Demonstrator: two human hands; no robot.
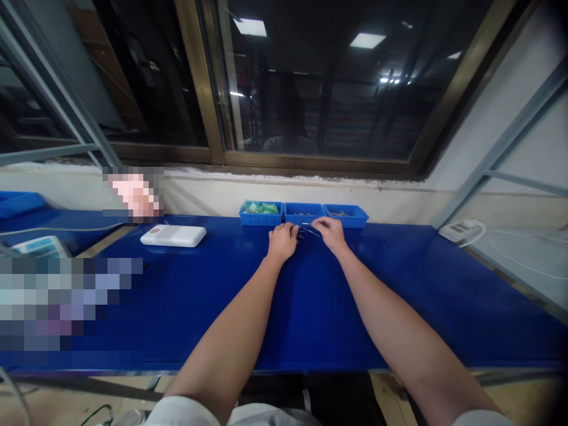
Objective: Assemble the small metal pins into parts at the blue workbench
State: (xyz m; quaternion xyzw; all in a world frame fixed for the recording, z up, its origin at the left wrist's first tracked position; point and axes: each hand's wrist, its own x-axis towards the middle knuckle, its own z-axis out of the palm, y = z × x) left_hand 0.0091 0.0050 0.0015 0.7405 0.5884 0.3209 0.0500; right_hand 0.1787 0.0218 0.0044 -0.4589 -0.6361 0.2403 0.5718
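My left hand is over the far part of the blue tabletop, fingers curled down and closed; what they grip is too small to make out. Just to its right, my right hand pinches a thin silvery rod that points toward the left hand. Another slim metal piece shows in the gap between both hands. Right behind them stand three small blue bins: the left bin has green packets, while the middle bin and right bin contain small thin metal parts.
A white power bank-like box lies left on the blue table. A white power strip with a cable is at the right edge. A window and wall rise behind. Metal frame posts flank the table. Blurred patches cover the left.
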